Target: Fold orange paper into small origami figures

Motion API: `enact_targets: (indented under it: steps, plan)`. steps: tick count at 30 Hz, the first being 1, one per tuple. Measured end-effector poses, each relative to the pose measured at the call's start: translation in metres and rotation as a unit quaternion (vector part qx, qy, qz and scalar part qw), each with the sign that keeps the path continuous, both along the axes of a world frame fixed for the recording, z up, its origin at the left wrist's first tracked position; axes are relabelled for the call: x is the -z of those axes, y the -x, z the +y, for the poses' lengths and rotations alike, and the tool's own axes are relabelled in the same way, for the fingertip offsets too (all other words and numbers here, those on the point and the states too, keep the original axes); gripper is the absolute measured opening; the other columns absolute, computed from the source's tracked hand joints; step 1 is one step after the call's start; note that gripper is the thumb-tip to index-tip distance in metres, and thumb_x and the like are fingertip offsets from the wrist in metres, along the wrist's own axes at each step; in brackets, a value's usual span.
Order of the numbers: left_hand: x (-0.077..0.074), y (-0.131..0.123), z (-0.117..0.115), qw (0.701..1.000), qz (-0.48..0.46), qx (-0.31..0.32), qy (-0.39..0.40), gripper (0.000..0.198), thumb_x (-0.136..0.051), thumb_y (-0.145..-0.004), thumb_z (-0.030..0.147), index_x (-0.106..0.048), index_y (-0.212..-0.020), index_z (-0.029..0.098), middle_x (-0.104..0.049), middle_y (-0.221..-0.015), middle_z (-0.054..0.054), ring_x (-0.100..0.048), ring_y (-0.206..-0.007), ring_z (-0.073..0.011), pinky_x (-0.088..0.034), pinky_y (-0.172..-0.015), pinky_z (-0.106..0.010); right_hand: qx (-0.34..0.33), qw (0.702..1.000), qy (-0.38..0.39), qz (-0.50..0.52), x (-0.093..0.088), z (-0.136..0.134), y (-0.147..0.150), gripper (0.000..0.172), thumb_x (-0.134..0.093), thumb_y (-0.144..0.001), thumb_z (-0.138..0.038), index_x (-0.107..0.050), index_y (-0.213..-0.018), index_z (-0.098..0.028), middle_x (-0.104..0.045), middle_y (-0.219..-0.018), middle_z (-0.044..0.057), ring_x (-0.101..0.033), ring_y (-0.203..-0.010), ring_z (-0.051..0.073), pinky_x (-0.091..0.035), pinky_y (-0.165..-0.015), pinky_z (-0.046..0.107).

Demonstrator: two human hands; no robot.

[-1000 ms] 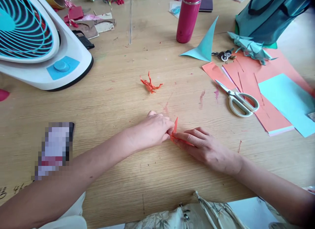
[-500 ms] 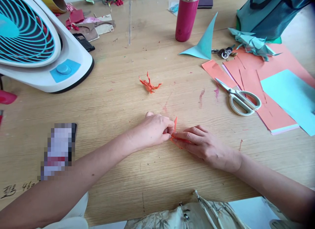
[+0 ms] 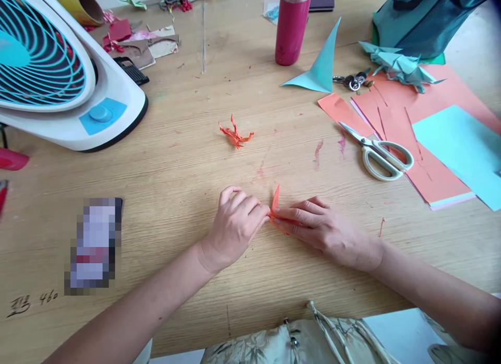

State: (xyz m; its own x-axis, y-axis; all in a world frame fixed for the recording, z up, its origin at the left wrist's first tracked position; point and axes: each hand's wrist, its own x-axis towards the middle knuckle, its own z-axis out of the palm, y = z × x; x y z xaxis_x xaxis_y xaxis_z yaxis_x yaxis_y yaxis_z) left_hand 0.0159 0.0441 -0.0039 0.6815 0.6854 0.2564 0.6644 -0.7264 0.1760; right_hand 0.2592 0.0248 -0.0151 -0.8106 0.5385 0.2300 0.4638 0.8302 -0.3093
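Between my two hands is a small piece of folded orange paper (image 3: 276,198), one narrow pointed flap standing up and the rest mostly under my fingers. My left hand (image 3: 238,225) pinches its left side between thumb and fingertips. From the right, my right hand (image 3: 323,225) grips the lower part, its fingers laid over the paper against the table. Farther back on the wood lies a finished-looking orange origami figure (image 3: 236,136) with thin, spiky limbs; neither hand touches it.
White-handled scissors (image 3: 385,155) rest on orange paper sheets (image 3: 442,181) at right, beside a light-blue sheet (image 3: 462,150). Behind stand a folded teal paper (image 3: 319,74), keys (image 3: 354,82), a teal origami figure (image 3: 403,66) and a magenta bottle (image 3: 293,30). A fan (image 3: 109,113) and phone (image 3: 94,244) lie left.
My left hand has turned and shifted slightly left and down, its pinch now on the paper's left side. More of the upright flap shows. My right hand stays nearly still.
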Motion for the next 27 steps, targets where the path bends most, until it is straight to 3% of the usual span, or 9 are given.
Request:
enact_targets:
  steps: [11, 16, 27]
  plan:
    - [0.010, 0.007, -0.010, 0.998, -0.013, 0.007, -0.065, 0.014, -0.055, -0.096, 0.015, -0.065, -0.087, 0.020, -0.067, -0.075, 0.000, -0.053, -0.076, -0.0180, -0.038, -0.097, -0.042, 0.007, 1.000, -0.002, 0.000, -0.003, -0.002, 0.001, 0.038, -0.041, -0.105, -0.017, -0.055, -0.140, -0.013, -0.066, -0.134, 0.016, -0.061, -0.110, 0.025, -0.044, -0.086, 0.042]
    - [0.013, 0.009, -0.011, 0.996, -0.013, 0.022, -0.085, 0.017, -0.056, -0.094, 0.011, -0.068, -0.099, 0.021, -0.064, -0.072, 0.001, -0.052, -0.072, -0.0170, -0.037, -0.098, -0.043, 0.015, 1.000, -0.005, -0.005, -0.002, -0.003, 0.002, 0.037, -0.041, -0.105, -0.016, -0.056, -0.139, -0.014, -0.065, -0.136, 0.016, -0.061, -0.109, 0.024, -0.044, -0.085, 0.041]
    - [0.014, 0.013, -0.018, 0.996, -0.026, 0.048, -0.073, 0.017, -0.056, -0.096, 0.010, -0.068, -0.100, 0.021, -0.072, -0.078, 0.002, -0.059, -0.077, -0.0152, -0.034, -0.103, -0.046, 0.019, 1.000, -0.008, -0.008, -0.003, -0.004, 0.003, 0.035, -0.041, -0.105, -0.016, -0.058, -0.136, -0.014, -0.066, -0.133, 0.016, -0.062, -0.109, 0.024, -0.045, -0.084, 0.040]
